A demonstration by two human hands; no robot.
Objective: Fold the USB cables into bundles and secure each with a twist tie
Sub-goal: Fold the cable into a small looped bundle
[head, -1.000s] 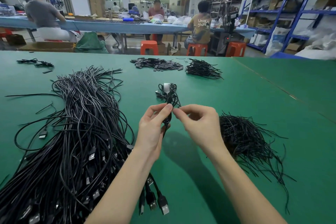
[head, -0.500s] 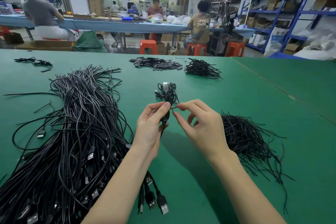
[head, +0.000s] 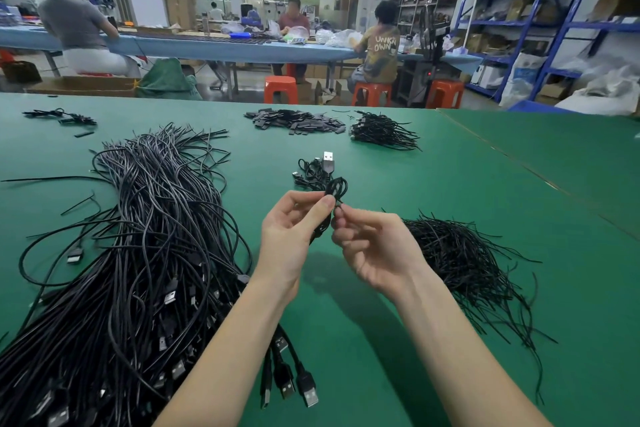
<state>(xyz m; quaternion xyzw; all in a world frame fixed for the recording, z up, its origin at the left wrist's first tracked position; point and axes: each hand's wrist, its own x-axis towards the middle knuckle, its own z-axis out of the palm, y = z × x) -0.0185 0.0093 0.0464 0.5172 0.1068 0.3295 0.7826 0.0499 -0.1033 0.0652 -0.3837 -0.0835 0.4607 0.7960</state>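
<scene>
- Head view, only one: left hand (head: pixel 289 239) at frame centre pinches a folded cable bundle (head: pixel 330 204) between thumb and forefinger, held up off the green table (head: pixel 502 191).
- Right hand (head: pixel 375 250) just at 3 o'clock of the left, fingertips touching the bundle's waist; thumb and forefinger pressed together on what is probably the twist tie, too thin and dark to confirm.
- Bundle's top loop sticks up at 12 o'clock of the hands; a silver USB plug (head: pixel 328 159) shows just beyond it, may belong to a finished bundle lying on the table behind, can't separate them.
- Loose cable pile (head: pixel 138 253) at 9 o'clock, sprawling to the near-left edge, plugs at 6–7 o'clock.
- Twist tie heap (head: pixel 457 260) at 3–4 o'clock, near the right hand.
- Far edge: flat black pieces (head: pixel 294 121) at 12, small dark cable bunch (head: pixel 381 132) at 1 o'clock.
- Step, judged: twisting the tie shut round the bundle's middle.
- Risks: left pinch slackens, folds spring apart; tie ends slip from the right fingertips mid-twist, thin and slick; too few turns, bundle loosens once dropped; loop end snags the cable behind it.
</scene>
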